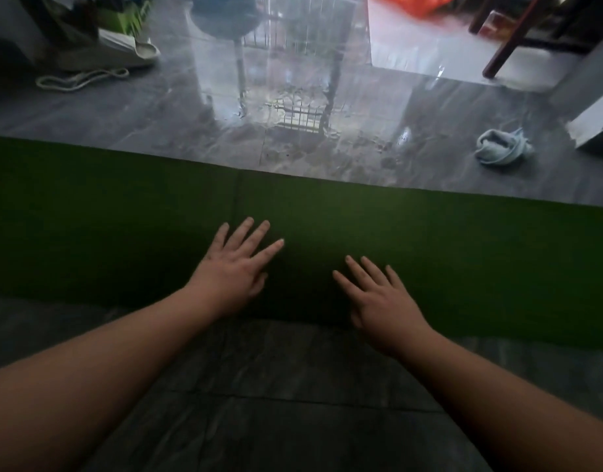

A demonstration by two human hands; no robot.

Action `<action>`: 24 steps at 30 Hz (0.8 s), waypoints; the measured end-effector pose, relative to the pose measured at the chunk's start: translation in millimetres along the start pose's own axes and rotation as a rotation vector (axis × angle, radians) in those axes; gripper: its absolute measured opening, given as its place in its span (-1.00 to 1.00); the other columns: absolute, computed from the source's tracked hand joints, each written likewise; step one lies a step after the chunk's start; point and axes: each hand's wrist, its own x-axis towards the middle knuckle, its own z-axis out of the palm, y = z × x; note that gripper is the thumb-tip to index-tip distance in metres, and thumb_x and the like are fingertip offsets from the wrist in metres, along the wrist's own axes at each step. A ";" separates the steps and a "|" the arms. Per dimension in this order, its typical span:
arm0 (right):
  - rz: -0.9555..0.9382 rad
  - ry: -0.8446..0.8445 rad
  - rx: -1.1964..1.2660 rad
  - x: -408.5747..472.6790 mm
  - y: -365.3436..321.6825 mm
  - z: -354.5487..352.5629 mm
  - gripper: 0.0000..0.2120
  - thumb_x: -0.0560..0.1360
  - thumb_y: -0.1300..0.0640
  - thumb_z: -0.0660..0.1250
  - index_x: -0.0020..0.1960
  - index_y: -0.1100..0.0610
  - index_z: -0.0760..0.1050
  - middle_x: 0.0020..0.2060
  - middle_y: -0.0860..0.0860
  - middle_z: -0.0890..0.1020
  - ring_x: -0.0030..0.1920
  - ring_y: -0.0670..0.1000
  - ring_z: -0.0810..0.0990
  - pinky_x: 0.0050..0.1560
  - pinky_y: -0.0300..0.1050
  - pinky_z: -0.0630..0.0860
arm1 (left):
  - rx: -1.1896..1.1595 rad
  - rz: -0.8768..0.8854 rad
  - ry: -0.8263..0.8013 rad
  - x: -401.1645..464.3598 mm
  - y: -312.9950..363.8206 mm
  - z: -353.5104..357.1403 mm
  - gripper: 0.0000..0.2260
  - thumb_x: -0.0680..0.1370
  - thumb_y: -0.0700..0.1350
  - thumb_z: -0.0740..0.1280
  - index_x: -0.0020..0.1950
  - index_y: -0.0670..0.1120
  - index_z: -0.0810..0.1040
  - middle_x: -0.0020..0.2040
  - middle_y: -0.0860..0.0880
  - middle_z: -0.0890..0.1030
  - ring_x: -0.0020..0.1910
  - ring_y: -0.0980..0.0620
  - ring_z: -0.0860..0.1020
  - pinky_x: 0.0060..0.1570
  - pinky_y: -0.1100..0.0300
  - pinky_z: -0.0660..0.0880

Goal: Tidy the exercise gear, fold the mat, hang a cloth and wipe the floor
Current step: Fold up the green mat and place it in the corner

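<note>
I see both hands laid flat on the green mat (429, 240), fingers straight and spread, holding nothing. The left hand (233, 270) sits a little farther forward than the right hand (378, 298); the two are near each other but apart, with a dark strip of mat between them. The mat runs as a long band across the whole view under the hands, stretching well out past the left hand on one side and past the right hand on the other. Its near edge lies just behind the wrists — its far edge is well ahead of the fingertips. A faint crease crosses the mat just ahead of the left hand.

Beyond the mat, ahead and to the right of the right hand, a crumpled light blue cloth (502, 148) lies on the glossy grey floor (191, 131), well apart from both hands. Far ahead and to the left of the left hand I see a pale looped rope (80, 78) on the floor, just beside a whitish bag (122, 52). A dark red furniture leg (507, 46) stands far ahead on the right.
</note>
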 end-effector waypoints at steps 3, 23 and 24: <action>0.037 -0.093 0.037 0.8 8.3 27.1 -0.32 0.60 -0.01 0.13 0.61 -0.14 -0.14 0.61 -0.01 -0.19 0.60 0.09 -0.16 0.57 0.15 -0.05 | -0.012 0.015 -0.192 -11.4 0.5 42.2 -0.40 0.63 0.17 0.08 0.59 0.20 -0.14 0.63 -0.07 -0.19 0.59 -0.13 -0.19 0.53 -0.17 -0.07; 0.093 -0.241 0.351 -5.0 37.1 67.2 -0.31 0.54 0.12 0.23 0.61 -0.04 0.04 0.61 0.01 0.04 0.59 0.06 0.02 0.57 -0.04 0.03 | 0.021 0.000 -0.634 12.2 10.6 34.7 -0.36 0.63 0.14 0.14 0.60 0.17 -0.15 0.63 -0.04 -0.08 0.59 -0.15 -0.01 0.51 -0.18 0.11; 0.100 -0.215 0.362 -7.7 40.5 67.1 -0.31 0.55 0.12 0.23 0.61 -0.04 0.05 0.61 0.01 0.06 0.59 0.05 0.03 0.56 -0.06 0.03 | 0.033 0.023 -0.612 18.4 19.2 26.3 -0.35 0.63 0.13 0.16 0.60 0.15 -0.15 0.63 -0.05 -0.06 0.59 -0.15 -0.01 0.51 -0.18 0.11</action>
